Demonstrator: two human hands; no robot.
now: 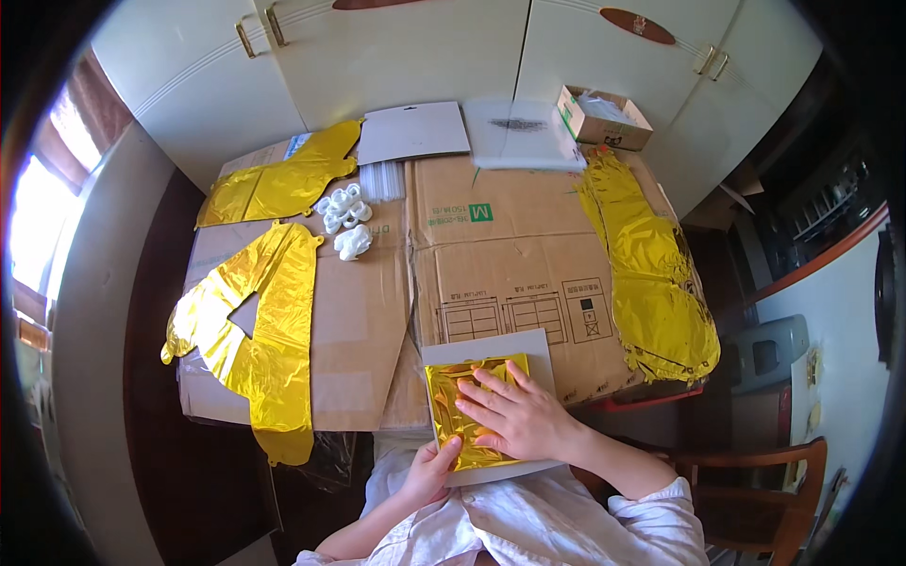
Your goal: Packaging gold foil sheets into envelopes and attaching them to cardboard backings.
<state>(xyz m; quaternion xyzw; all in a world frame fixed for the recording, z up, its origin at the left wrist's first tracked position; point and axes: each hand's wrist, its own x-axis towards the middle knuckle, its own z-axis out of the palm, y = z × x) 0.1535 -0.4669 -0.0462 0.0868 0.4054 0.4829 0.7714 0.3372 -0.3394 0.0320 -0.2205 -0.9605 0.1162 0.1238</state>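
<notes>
A folded gold foil balloon [440, 389] lies flat on a white card [533, 351] at the near edge of the table, partly over my lap. My left hand [432, 472] grips the lower left edge of the card, its thumb pressing on the foil. Spread across the foil is my right hand [514, 415], palm down and fingers apart. To the left lies an unfolded flat gold foil balloon [283, 330], its lower end hanging over the table edge. Another gold foil balloon [283, 184] rests behind it. A stack of gold foil balloons [656, 283] covers the right side.
Flattened cardboard [510, 255] covers the table. Small white rolls [344, 208] sit left of centre, beside clear straw-like sticks [381, 181]. Farther back are white cards [415, 132], a clear plastic sheet [524, 141] and a small open box [604, 123]. A wooden chair [802, 491] stands right.
</notes>
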